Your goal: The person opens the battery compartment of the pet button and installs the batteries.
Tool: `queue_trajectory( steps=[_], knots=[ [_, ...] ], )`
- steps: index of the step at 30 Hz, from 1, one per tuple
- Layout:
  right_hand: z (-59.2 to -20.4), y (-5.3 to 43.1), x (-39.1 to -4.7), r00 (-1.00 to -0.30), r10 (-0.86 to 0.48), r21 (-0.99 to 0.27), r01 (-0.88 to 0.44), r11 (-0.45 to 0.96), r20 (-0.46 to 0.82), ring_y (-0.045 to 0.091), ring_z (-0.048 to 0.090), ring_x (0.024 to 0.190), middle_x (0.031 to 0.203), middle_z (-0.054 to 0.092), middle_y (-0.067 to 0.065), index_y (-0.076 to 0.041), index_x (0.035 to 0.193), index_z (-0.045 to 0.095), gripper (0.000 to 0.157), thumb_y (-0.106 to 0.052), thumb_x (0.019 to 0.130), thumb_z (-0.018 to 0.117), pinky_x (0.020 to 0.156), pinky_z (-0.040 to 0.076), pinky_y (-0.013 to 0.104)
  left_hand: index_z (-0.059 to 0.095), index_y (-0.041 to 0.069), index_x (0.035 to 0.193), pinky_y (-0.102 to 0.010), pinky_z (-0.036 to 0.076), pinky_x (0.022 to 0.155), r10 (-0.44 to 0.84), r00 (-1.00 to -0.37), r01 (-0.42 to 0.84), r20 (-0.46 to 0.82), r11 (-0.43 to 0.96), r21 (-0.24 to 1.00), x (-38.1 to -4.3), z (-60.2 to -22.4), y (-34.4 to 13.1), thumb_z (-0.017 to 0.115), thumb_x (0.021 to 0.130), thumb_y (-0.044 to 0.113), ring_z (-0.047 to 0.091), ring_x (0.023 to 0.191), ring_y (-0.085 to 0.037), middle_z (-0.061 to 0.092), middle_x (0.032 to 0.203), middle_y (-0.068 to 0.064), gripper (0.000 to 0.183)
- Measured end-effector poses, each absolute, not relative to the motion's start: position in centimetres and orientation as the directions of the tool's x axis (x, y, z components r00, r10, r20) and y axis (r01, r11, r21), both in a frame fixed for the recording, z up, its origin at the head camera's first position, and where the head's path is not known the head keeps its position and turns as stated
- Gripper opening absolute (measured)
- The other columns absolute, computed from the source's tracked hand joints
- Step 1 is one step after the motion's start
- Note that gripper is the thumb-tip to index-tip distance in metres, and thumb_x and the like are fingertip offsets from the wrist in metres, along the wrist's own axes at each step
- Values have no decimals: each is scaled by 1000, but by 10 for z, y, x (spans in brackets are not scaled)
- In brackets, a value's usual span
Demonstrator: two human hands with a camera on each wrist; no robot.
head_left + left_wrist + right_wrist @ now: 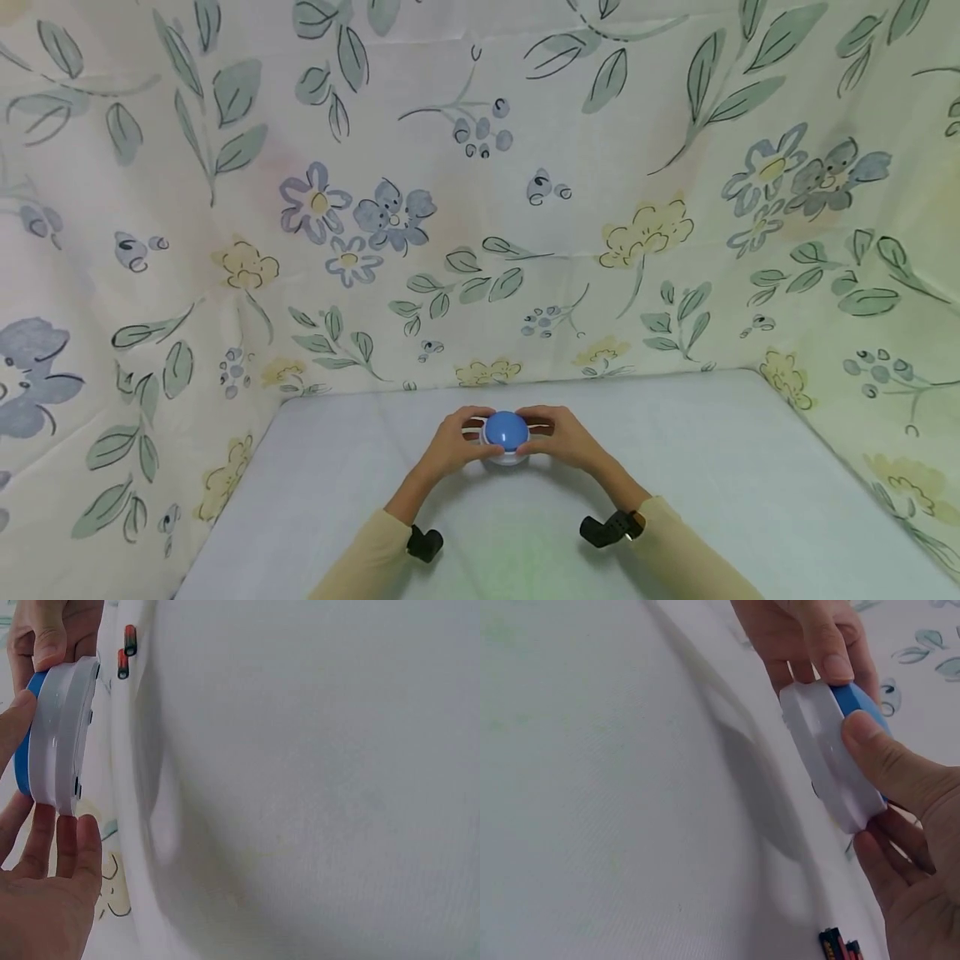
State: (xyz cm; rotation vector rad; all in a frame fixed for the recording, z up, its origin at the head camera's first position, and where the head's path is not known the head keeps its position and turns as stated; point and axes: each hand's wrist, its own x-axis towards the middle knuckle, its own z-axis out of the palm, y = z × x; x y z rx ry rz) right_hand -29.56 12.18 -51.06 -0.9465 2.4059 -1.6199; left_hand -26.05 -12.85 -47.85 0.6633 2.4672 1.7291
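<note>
A round push button (506, 431), with a blue dome on a thick white base, is held between both hands above the table. My left hand (455, 443) grips it from the left, thumb on the near side and fingers curled round the far side. From the right, my right hand (564, 435) grips it the same way. Small dark spots show along the base's underside in the left wrist view. Two small red-and-black batteries (127, 652) lie on the table beyond the button; the right wrist view catches one battery (830, 944) at its bottom edge.
A white cloth covers the table (337, 467). Floral fabric (480, 208) hangs behind it and along both sides. Each wrist wears a black camera, such as the right wrist camera (611, 528).
</note>
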Motion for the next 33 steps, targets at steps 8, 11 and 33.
queue_trajectory(
  steps=[8, 11, 33],
  knots=[
    [-507, 127, -289, -804, -529, -866, -445, 230, 272, 26, 64, 116, 131, 64, 12, -1, 135, 62, 61, -22, 83, 87, 96, 51, 37, 59, -2, 134, -46, 50, 98, 383, -898, 338, 214, 293, 894, -254, -478, -125, 86, 84, 9, 56, 121, -37, 58, 134, -18, 58],
    [-504, 128, -285, -807, -522, -868, -442, 227, 274, 26, 64, 115, 131, 64, 12, 0, 135, 62, 61, -21, 83, 87, 96, 51, 37, 61, 4, 136, -40, 50, 98, 387, -901, 325, 195, 307, 894, -262, -489, -125, 87, 84, 15, 57, 122, -31, 59, 135, -12, 59],
    [-494, 141, -253, -821, -492, -907, -400, 134, 289, 33, 62, 117, 132, 62, 17, 2, 135, 61, 57, -10, 85, 85, 99, 46, 55, 57, 10, 143, -41, 49, 99, 420, -887, 359, 191, 367, 858, -241, -481, -109, 90, 81, 23, 54, 121, -26, 53, 134, -5, 71]
  ],
)
